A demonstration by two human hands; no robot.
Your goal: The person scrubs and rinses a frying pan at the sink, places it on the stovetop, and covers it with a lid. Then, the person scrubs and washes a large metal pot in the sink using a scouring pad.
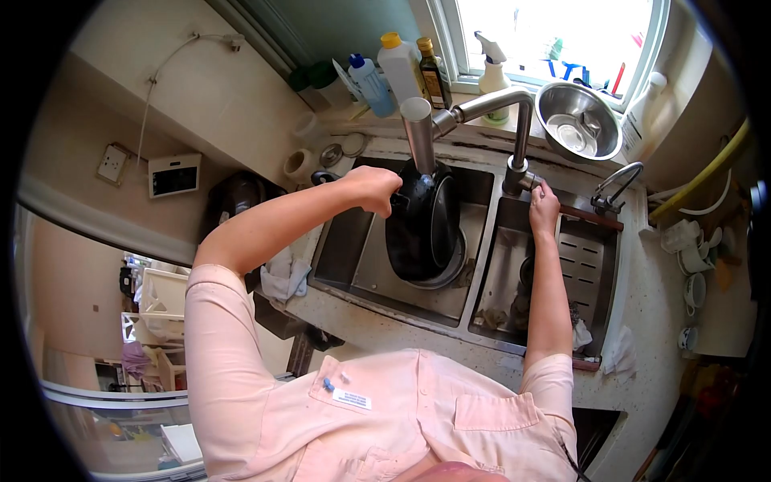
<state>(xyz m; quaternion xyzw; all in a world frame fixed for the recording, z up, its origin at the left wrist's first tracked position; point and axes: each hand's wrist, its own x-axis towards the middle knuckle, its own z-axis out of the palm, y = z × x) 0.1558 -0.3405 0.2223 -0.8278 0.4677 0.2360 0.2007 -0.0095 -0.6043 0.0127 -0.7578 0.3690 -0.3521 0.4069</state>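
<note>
My left hand grips the rim of a black pan, which stands on edge in the left basin of the steel sink under the faucet spout. My right hand rests at the base of the faucet, fingers curled on its handle. No running water can be made out. A round steel item lies beneath the pan.
Bottles and a spray bottle line the window sill. A steel bowl sits at the right of the faucet. The right basin holds a drain rack and scraps. Cups stand on the right counter, a cloth at the left.
</note>
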